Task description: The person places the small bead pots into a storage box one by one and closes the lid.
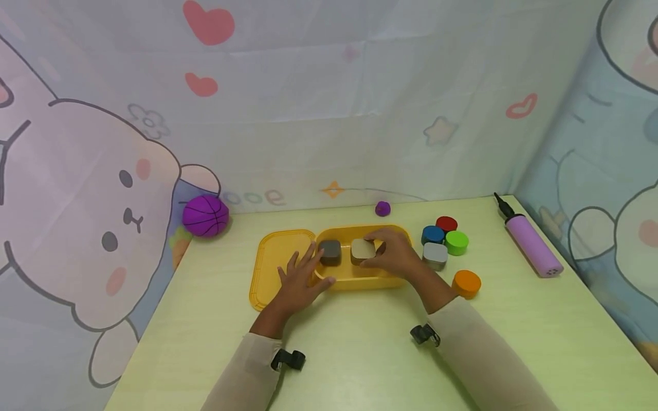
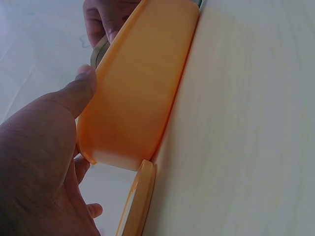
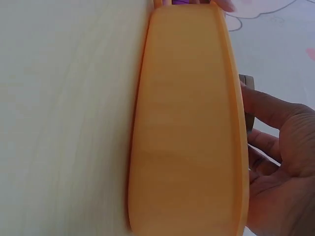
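A yellow plastic box (image 1: 367, 283) stands on the table, holding a dark grey rounded-square piece (image 1: 330, 252) at its left end. My right hand (image 1: 397, 252) reaches into the box and pinches a beige-topped rounded-square piece (image 1: 362, 250) between thumb and fingers. In the right wrist view, part of that piece (image 3: 249, 81) shows above the box's rim. My left hand (image 1: 298, 285) rests at the box's left end with fingers spread, its thumb against the rim in the left wrist view. A flat yellow lid (image 1: 267, 268) lies left of the box, partly behind the left hand.
Right of the box stand blue (image 1: 433, 234), red (image 1: 446, 224), green (image 1: 457, 242), grey (image 1: 434, 256) and orange (image 1: 466, 283) pieces. A purple hand pump (image 1: 534, 245) lies farther right. At the back are a purple ball (image 1: 205, 216) and a small purple object (image 1: 382, 208).
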Motion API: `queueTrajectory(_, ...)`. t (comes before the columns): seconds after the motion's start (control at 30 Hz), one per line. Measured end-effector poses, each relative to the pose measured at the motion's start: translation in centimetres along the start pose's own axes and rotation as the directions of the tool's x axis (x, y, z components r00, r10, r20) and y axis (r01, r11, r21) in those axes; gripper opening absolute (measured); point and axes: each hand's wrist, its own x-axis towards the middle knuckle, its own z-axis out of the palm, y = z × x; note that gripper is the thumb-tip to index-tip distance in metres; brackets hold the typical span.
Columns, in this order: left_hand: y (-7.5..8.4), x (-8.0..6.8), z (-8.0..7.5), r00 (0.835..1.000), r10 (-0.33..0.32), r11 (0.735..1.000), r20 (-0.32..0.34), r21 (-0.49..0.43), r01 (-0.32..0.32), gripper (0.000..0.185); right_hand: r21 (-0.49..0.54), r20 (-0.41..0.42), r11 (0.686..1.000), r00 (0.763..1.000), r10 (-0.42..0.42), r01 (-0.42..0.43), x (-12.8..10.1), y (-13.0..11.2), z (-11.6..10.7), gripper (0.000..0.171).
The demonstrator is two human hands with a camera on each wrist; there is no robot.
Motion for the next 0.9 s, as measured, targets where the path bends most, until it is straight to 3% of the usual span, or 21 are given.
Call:
queueTrajectory(0.43,-0.2,0.0,0.1,1.000,0.017,1.000,-0.004,0.005,-0.017,0.076,-0.002,0.146,1.000,0.989,0.016,-0.016,1.6,0.2,2.8,0.056)
queueTrajectory(0.9,-0.3,0.0,0.2,1.000,0.019,1.000,-0.008,-0.013,-0.019,0.077,-0.119,0.189,0.992,0.982,-0.026,0.049,2.1,-0.3,3.7,0.054)
